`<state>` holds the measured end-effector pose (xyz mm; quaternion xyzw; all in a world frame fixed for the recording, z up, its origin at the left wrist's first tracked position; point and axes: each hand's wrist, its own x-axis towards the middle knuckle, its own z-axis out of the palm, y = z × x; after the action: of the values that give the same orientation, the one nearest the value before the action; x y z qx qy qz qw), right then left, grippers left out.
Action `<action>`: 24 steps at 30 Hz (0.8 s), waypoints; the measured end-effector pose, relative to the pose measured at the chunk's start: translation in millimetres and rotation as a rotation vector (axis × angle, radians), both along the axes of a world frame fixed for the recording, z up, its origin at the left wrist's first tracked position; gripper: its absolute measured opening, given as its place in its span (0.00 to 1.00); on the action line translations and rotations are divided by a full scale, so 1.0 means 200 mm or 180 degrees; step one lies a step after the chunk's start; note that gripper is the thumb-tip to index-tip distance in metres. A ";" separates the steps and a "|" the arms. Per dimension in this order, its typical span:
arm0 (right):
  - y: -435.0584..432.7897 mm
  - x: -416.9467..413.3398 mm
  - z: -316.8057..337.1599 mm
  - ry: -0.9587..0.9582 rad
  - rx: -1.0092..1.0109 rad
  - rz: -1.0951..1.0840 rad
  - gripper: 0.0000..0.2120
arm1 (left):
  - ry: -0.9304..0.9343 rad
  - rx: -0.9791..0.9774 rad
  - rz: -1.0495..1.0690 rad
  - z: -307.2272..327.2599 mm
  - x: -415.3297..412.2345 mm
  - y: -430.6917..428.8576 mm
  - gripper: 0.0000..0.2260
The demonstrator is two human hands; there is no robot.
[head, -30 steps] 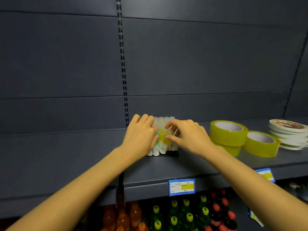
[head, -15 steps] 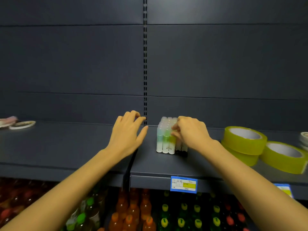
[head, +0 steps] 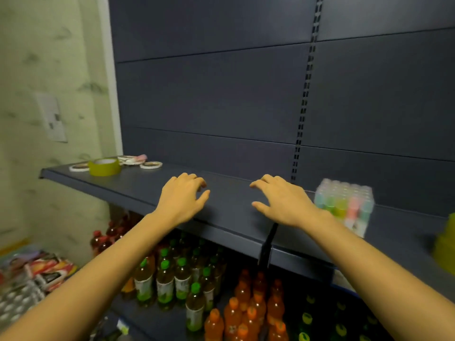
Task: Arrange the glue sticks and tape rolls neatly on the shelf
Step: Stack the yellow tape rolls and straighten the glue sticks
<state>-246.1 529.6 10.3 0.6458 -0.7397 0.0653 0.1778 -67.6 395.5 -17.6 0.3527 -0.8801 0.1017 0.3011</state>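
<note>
A block of pastel glue sticks (head: 344, 203) stands upright on the dark shelf (head: 234, 200), right of my hands. My right hand (head: 283, 200) hovers just left of the block, fingers loosely spread, holding nothing. Further left, my left hand (head: 183, 196) hovers over bare shelf, also relaxed and holding nothing. At the shelf's far left end lie a yellow-green tape roll (head: 104, 166) and several thin white tape rolls (head: 150, 164). Another yellow-green tape roll (head: 445, 244) shows at the right edge, blurred.
Below the shelf stand rows of green-capped and orange drink bottles (head: 197, 291). Packaged goods (head: 37, 274) lie at the lower left. A pale wall (head: 49, 94) borders the shelf on the left. A slotted upright (head: 305, 94) runs up the back panel.
Both hands have let go of the glue stick block and moved left along the shelf. My view has swung left, bringing the left-end tape rolls and the wall into sight.
</note>
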 end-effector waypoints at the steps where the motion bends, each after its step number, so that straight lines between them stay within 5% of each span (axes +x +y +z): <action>1: -0.06 0.05 0.00 -0.0036 0.0009 0.0122 0.23 | 0.0003 0.0007 0.0089 -0.01 0.07 -0.03 0.15; 16: -1.06 0.86 -0.03 -0.0382 0.0205 0.0676 0.19 | -0.0221 -0.0010 0.0775 -0.04 1.02 -0.68 0.14; 24: -1.59 1.24 -0.09 -0.0876 0.0172 0.0597 0.18 | 0.0198 -0.0027 0.0632 -0.01 1.37 -1.06 0.11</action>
<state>1.8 211.1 -6.9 0.7014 -0.6950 0.1495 0.0505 206.6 184.3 -20.5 0.4399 -0.8306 0.1237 0.3182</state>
